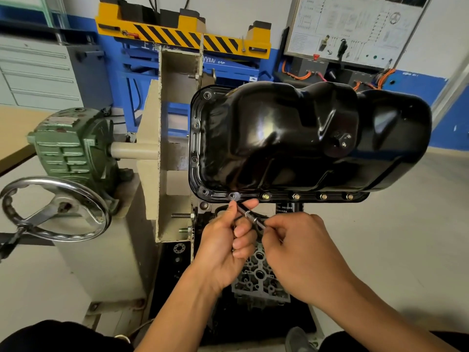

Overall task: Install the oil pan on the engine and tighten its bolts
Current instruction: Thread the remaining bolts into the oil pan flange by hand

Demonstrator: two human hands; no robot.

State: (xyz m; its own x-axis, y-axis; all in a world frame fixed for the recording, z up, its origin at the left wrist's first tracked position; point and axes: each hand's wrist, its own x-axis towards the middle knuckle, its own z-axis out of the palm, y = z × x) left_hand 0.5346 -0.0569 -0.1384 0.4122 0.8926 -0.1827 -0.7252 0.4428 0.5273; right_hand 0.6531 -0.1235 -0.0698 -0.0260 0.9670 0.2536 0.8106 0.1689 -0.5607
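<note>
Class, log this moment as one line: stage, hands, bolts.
stage: bolting | left hand: pinches driver tip at oil pan flange hole | right hand: grips driver shaft | bolts: four in near flange

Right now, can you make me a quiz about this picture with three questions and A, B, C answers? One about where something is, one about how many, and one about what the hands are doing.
1. Where is the shiny handwheel?
A) left of the oil pan
B) on top of it
C) right of it

2. How many gold bolts sit along the pan's near edge?
A) one
B) four
C) nine

3. What are the left hand and right hand doing?
A) hanging empty
B) holding a thin tool at an empty hole in the rim
C) turning the wheel

Answers:
1 A: the wheel is at the far left and the pan is to its right.
2 B: four gold heads show in a row.
3 B: both hands grip the tool, and its tip is at the hole.
</note>
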